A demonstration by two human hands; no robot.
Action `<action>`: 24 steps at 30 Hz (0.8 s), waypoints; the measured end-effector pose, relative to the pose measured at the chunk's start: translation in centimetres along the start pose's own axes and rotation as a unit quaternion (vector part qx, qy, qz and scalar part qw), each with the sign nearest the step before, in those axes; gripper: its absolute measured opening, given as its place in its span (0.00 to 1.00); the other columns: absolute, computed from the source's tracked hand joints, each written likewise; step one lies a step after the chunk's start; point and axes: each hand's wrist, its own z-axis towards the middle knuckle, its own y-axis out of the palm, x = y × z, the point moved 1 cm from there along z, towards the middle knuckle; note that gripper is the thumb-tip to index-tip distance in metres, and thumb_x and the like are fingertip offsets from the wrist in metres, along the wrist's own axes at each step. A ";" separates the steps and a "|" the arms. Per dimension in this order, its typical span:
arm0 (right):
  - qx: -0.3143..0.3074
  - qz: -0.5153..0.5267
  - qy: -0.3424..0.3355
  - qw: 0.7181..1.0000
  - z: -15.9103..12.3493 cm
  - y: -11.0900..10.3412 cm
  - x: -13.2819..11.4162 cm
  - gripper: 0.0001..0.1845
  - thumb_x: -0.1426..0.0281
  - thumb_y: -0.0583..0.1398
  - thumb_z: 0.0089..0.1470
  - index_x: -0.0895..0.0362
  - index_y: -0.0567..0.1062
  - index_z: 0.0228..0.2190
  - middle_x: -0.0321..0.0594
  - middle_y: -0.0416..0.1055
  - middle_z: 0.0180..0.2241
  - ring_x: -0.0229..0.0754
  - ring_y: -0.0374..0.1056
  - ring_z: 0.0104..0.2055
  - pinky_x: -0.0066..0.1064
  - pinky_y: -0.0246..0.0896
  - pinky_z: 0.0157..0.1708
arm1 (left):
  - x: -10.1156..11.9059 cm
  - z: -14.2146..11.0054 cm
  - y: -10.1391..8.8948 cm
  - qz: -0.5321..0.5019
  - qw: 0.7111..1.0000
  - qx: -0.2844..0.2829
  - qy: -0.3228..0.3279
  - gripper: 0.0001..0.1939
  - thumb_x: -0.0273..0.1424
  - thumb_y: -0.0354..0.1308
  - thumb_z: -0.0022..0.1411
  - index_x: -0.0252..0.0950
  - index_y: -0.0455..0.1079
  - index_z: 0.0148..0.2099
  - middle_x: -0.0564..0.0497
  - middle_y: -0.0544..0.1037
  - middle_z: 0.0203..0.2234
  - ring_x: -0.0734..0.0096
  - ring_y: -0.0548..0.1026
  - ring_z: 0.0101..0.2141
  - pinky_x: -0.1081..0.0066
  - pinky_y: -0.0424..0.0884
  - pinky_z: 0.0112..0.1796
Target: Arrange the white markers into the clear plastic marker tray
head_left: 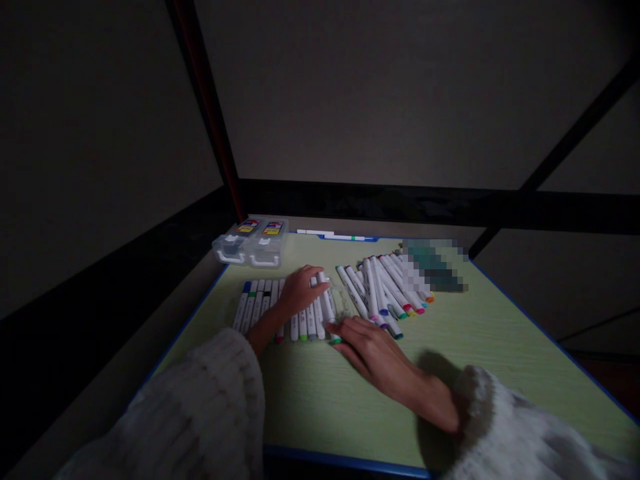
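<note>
A row of several white markers [260, 303] with coloured caps lies side by side on the light green table [500, 333]. My left hand [299, 291] rests on top of this row, fingers curled over the markers. My right hand [373, 353] lies flat on the table just right of the row, fingertips touching the lower end of the rightmost marker [327, 310]. Both arms wear white knitted sleeves. A second, looser bunch of markers [383, 287] fans out to the right of my hands.
A clear plastic case [250, 245] with two clasps stands at the table's far left corner. A single marker [333, 235] lies along the far edge. A blurred dark green patch [435, 267] sits at the far right. Dark metal bars and walls surround the table.
</note>
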 end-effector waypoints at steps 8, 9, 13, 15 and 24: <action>0.000 -0.013 -0.001 1.000 0.1 0.2 0.0 0.14 0.72 0.50 0.57 0.62 0.69 0.44 0.45 0.69 0.35 0.44 0.64 0.37 0.37 0.62 0.37 | 0.0 0.0 0.0 0.007 1.000 -0.003 -0.001 0.15 0.30 0.56 0.51 0.33 0.66 0.44 0.48 0.73 0.39 0.68 0.70 0.41 0.68 0.65 0.44; 0.002 -0.013 -0.003 1.000 0.0 0.2 0.0 0.14 0.72 0.50 0.57 0.62 0.68 0.44 0.45 0.69 0.35 0.44 0.64 0.38 0.37 0.62 0.38 | 0.0 0.0 0.1 0.008 1.000 -0.003 0.001 0.15 0.30 0.56 0.52 0.34 0.66 0.44 0.48 0.72 0.39 0.68 0.70 0.41 0.68 0.65 0.44; 0.001 -0.003 -0.006 1.000 0.0 0.2 0.1 0.15 0.72 0.50 0.57 0.62 0.68 0.44 0.45 0.69 0.35 0.44 0.64 0.38 0.36 0.62 0.38 | -0.2 0.0 0.2 0.012 1.000 -0.003 0.005 0.16 0.31 0.55 0.52 0.33 0.65 0.45 0.48 0.72 0.39 0.68 0.70 0.41 0.67 0.64 0.44; 0.002 0.004 -0.005 1.000 0.1 0.2 0.2 0.15 0.72 0.50 0.57 0.61 0.68 0.44 0.44 0.69 0.35 0.43 0.64 0.38 0.36 0.62 0.37 | -0.3 0.0 0.2 0.011 1.000 -0.001 0.004 0.17 0.31 0.55 0.52 0.32 0.65 0.45 0.47 0.72 0.39 0.68 0.70 0.41 0.68 0.65 0.44; 0.000 -0.008 -0.009 1.000 0.0 0.2 0.3 0.15 0.71 0.50 0.57 0.61 0.68 0.45 0.44 0.68 0.35 0.42 0.64 0.37 0.34 0.62 0.36 | 0.0 0.0 0.0 0.003 1.000 0.000 0.008 0.16 0.30 0.56 0.51 0.33 0.66 0.44 0.48 0.72 0.38 0.68 0.71 0.40 0.67 0.65 0.44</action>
